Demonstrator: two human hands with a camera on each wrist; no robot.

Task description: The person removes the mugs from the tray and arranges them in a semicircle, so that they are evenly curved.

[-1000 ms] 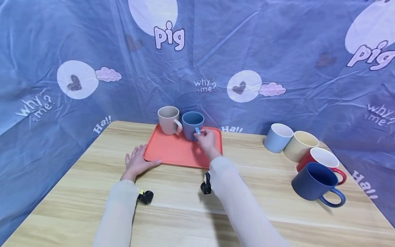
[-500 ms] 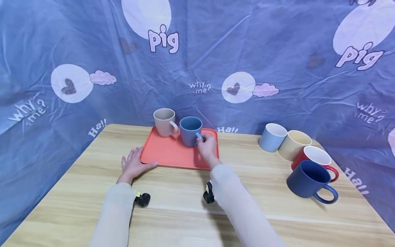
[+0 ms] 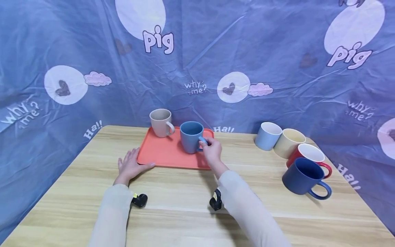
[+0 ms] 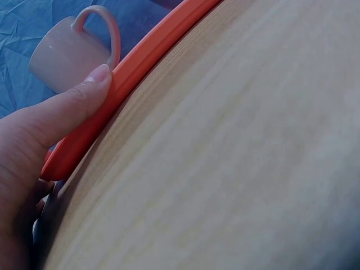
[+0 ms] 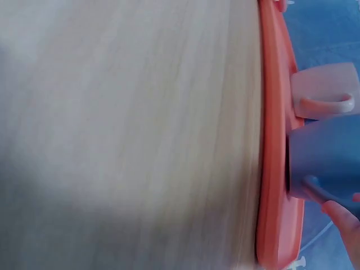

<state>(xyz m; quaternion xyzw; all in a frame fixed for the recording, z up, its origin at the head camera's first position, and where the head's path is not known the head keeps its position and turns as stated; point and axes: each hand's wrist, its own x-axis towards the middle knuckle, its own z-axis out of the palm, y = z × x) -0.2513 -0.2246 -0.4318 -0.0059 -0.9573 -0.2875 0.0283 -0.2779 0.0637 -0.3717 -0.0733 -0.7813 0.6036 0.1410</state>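
The right grip (image 3: 213, 151), the nearer, is pinching the handle (image 3: 202, 139) of the blue mug (image 3: 189, 139), which is standing axis-upright just to its left, over the right half of the tray (image 3: 163, 152); the left grip (image 3: 131, 166), fingers spread, is touching the near-left corner.

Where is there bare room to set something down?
Free: bare table between the coral tray and the light blue cup; table between the two sleeves; the tray's front left, before the grey mug. Crowded: the four cups at right, and the tray's right, where the right hand holds the blue mug.
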